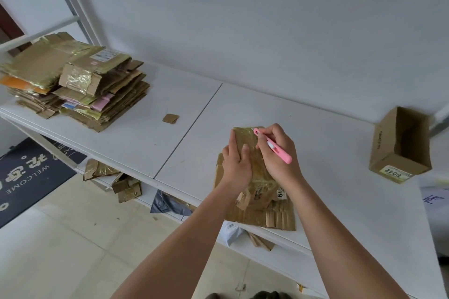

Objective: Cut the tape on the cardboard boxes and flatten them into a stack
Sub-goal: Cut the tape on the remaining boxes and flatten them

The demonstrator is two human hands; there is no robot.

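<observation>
Two hands on flattened brown tape-wrapped cardboard box [252, 177] — left hand [237, 165] flat, pressing; right hand [279, 153] gripping slim pink plastic cutter [273, 146]. I'd slice away from fingers — shallow.

The flattened box [255, 192] is showing matt brown corrugated cardboard under crinkled, glossy clear tape (the stack [75, 85] is gleaming likewise). The pink cutter [274, 147] is looking like smooth plastic. The white table [145, 143] is appearing smooth and matt.
</observation>
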